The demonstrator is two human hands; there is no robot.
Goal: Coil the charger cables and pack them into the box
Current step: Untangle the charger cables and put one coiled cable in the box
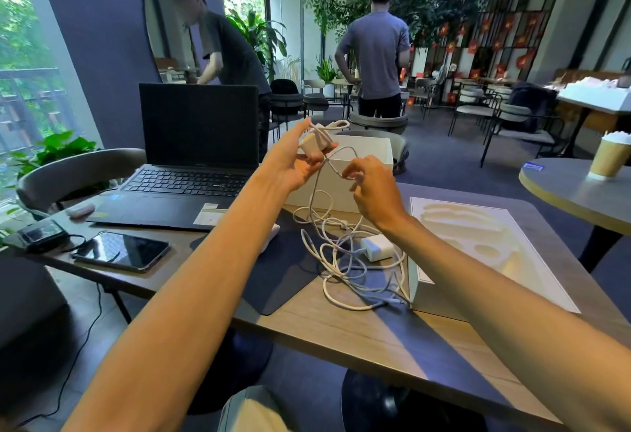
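My left hand (297, 161) is raised above the table and holds a white charger brick (316, 141) with a few turns of its white cable looped over it. My right hand (370, 189) pinches that same cable a little lower, to the right. The cable runs down into a loose tangle of white cables (345, 260) on the table, where a second white charger brick (377, 247) lies. An open white box (368, 148) stands just behind my hands. Its white lid (485, 254) lies flat at the right.
An open black laptop (194, 158) sits at the left, with a phone (123, 250) and a small black device (39, 235) in front of it. A dark mat (273, 274) lies under my left arm. Two people stand farther back. A paper cup (609, 156) is on a neighbouring table.
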